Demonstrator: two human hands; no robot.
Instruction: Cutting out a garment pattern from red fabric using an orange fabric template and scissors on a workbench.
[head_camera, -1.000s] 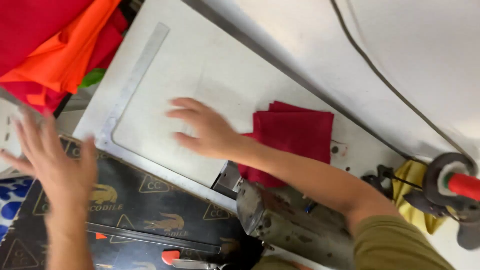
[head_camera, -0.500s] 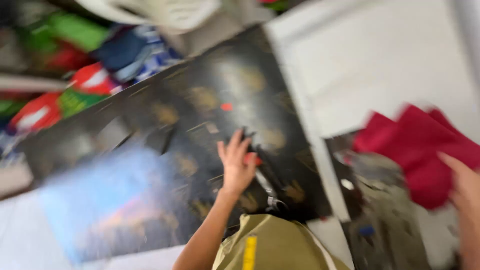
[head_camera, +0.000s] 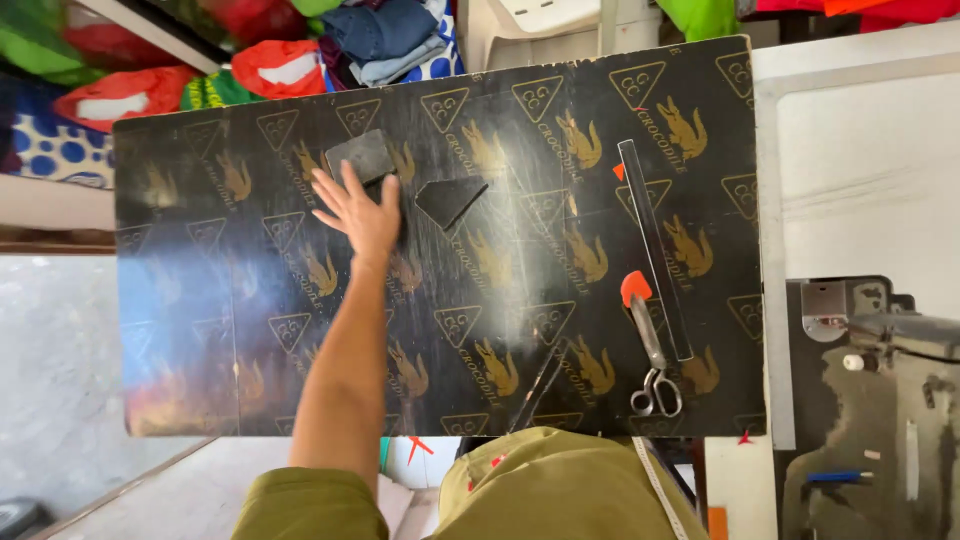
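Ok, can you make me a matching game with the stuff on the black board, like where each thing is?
Things:
1. left hand
2. scissors
3. long ruler
4. pointed dark piece

Places:
A. lies straight, beside the scissors
B. just right of the hand
C. fingers on the square dark piece
D. near the board's right edge, loops toward the person

Pairs: 1-C, 2-D, 3-A, 4-B

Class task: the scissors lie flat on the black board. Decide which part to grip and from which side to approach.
Grip the scissors at the two finger loops, which point toward the near edge of the black board. Come from above on that near side; the orange-tipped blades point away, beside the long dark ruler, crowding that side.
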